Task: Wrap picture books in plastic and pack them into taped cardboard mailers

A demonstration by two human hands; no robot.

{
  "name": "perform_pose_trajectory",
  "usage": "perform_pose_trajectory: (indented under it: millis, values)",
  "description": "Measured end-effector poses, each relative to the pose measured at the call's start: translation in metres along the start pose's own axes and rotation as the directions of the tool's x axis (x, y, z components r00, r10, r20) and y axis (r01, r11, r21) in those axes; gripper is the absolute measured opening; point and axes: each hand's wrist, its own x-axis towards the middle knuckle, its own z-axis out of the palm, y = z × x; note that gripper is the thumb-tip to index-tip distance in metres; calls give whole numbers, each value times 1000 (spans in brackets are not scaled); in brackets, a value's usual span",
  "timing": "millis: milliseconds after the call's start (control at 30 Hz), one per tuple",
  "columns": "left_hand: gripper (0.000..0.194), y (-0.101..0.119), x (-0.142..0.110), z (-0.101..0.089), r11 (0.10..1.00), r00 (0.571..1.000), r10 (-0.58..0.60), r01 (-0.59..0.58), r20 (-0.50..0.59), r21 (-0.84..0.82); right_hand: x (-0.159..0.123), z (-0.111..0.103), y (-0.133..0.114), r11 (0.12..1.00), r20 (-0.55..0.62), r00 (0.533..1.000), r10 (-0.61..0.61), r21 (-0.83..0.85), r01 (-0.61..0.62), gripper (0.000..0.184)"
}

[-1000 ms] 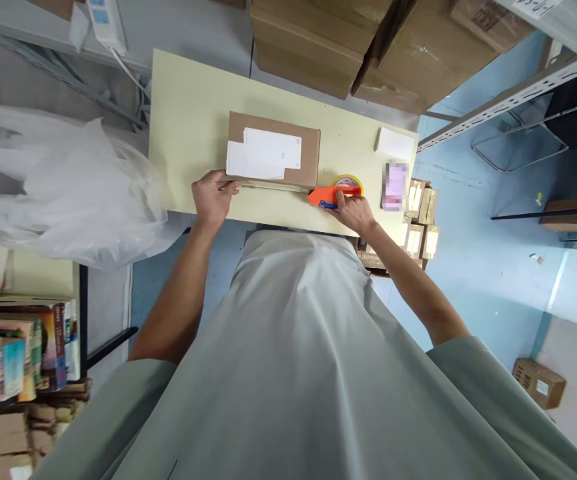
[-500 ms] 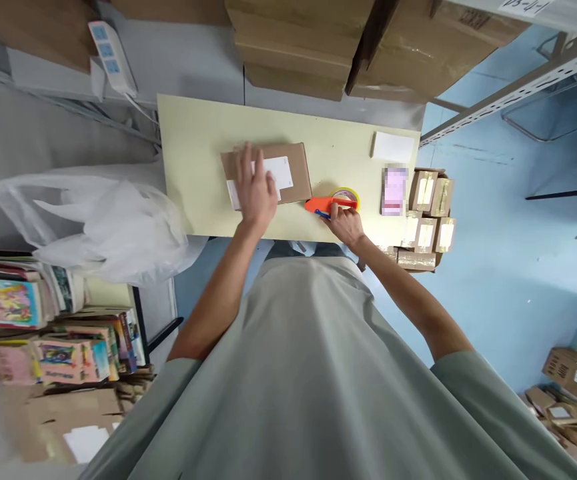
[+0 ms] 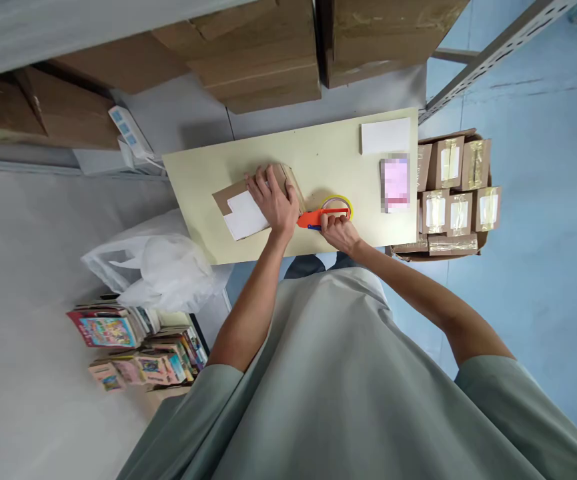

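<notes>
"Cardboard box (image 3: 229, 196) first: where do we have it?"

"We have it on the pale table (image 3: 343, 140), turned at an angle, with its white label (image 3: 245, 213) facing up. Our left hand (image 3: 281, 210) covers part of the top near the right end, fingers spread wide."

"And our right hand (image 3: 339, 232)?"

"We have its fingers closed around the orange tape dispenser (image 3: 312, 219), whose nose is right by the box's near right corner. We can't tell whether it actually touches."

"So how far along are we?"

"We can count the label as done; it looks flat and in place. The tape is harder to judge. We see no clear strip across the part of the top that shows, and our left hand hides some of the rest."

"What's left, then?"

"We can't say for sure. We'd need a look at the seams and the underside, and neither shows well enough from up here."

"Anything to compare it with?"

"We have small boxes (image 3: 443, 163) grouped in an open carton (image 3: 471, 131) beside the table's right end. Several of those show both tape and white labels. Up on the table, we also have a stack of white paper (image 3: 385, 136) near the far right corner."
</notes>
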Motion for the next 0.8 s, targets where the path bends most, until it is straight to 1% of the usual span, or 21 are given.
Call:
perform_pose_trajectory:
  millis: [67,133,167,233,300,333,400,467,567,700,733,800]
  values:
    - [74,4,-9,-2,999,1000,-2,2,11,47,-3,3,0,996,-8,997,-83,-20,83,48]
    - [66,12,-22,-5,995,999,29,-30,18,99,-5,5,-3,980,-6,981,-194,-48,194,49]
    - [61,16,-29,-7,992,998,55,-60,40,114,-6,6,-6,966,0,968,-251,-62,251,50]
    - [54,22,-42,-11,988,987,101,-114,121,106,-7,7,-12,937,16,940,-341,-74,342,49]
    - [50,26,-50,-15,987,973,126,-142,195,73,-7,7,-18,920,26,923,-385,-64,385,48]
    - [50,26,-53,-16,987,968,131,-148,215,62,-7,7,-19,919,31,921,-389,-57,391,47]
    - [49,26,-55,-17,985,966,139,-157,217,68,-7,5,-16,922,41,923,-382,-49,384,46]
    - [48,24,-55,-17,981,968,149,-171,201,96,-6,2,-4,929,63,929,-364,-51,367,48]
    - [46,22,-55,-16,976,967,161,-186,196,116,1,-6,31,950,80,952,-294,-86,301,51]
    - [45,18,-56,-14,978,964,168,-190,209,91,18,-25,87,978,35,987,-158,-131,162,48]
    - [45,17,-57,-13,977,964,173,-194,204,91,23,-29,98,982,20,990,-137,-130,138,47]
    - [46,15,-56,-11,972,964,194,-215,182,100,34,-37,111,981,-1,991,-136,-137,135,48]
